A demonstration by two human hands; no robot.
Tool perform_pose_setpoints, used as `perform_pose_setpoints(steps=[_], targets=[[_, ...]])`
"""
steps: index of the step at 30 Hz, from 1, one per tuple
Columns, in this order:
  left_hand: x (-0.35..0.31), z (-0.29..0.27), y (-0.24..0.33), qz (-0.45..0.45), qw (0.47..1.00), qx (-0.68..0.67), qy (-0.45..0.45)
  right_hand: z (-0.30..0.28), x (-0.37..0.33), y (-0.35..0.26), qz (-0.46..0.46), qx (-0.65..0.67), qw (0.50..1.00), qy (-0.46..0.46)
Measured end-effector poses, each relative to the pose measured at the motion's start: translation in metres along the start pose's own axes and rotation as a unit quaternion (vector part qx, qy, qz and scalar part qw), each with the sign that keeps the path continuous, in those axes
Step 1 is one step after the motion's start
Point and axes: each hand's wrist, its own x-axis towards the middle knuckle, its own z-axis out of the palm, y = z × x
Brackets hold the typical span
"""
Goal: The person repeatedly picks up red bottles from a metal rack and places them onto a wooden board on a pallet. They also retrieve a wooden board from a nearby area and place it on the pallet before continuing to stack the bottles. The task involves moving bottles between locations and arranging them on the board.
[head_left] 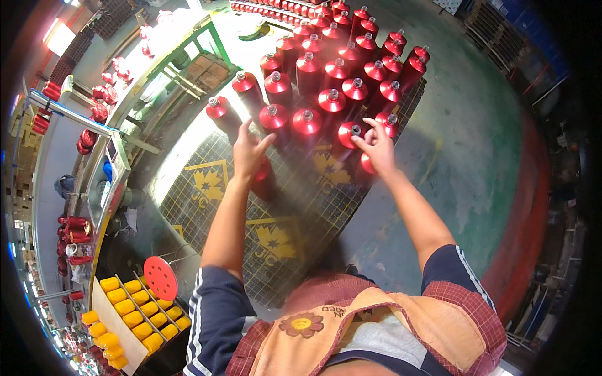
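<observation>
Many shiny red bottles point(307, 122) with clear threaded necks stand upright in a loose group on a dark mat point(216, 216) with a yellow grid and leaf prints. My left hand point(249, 153) is over the group's near left side, thumb and fingers apart, close to a red bottle point(273, 117). Another red bottle point(263, 182) shows partly beside that wrist. At the near right, my right hand point(376, 147) has its thumb by the neck of a red bottle point(348, 135), fingers spread; whether it touches is unclear. A further red bottle point(367, 164) is partly hidden below this hand.
To the left runs a curved conveyor line point(56, 169) with red pieces along it. A rack of yellow cylinders point(133, 304) and a red perforated disc point(160, 278) stand at lower left. Green framing point(166, 59) holds a bright table at far left. Pallets point(486, 37) are stacked at far right.
</observation>
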Motion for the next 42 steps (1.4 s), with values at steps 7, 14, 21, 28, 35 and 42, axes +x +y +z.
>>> perform_pose_setpoints(steps=[7, 14, 21, 28, 35, 42], targets=[[0.05, 0.055, -0.001, 0.01, 0.998, 0.058, 0.036, 0.009, 0.013, 0.002, 0.014, -0.1, 0.993, -0.059], [-0.091, 0.016, 0.038, 0.178, 0.969, 0.022, 0.17, -0.015, -0.06, -0.01, -0.194, -0.01, 0.968, -0.157], [-0.425, -0.046, 0.113, 0.001, 0.967, -0.023, 0.253, -0.072, -0.19, -0.015, -0.218, -0.014, 0.884, -0.414], [-0.753, -0.079, 0.234, -0.26, 0.862, 0.11, 0.422, -0.031, -0.351, -0.049, -0.057, -0.024, 0.73, -0.681], [-0.982, -0.147, 0.387, -0.309, 0.542, 0.126, 0.771, 0.072, -0.526, -0.172, -0.252, 0.039, 0.551, -0.795], [-1.17, -0.334, 0.527, -0.189, 0.465, 0.401, 0.766, 0.178, -0.704, -0.4, -0.428, 0.163, 0.543, -0.703]])
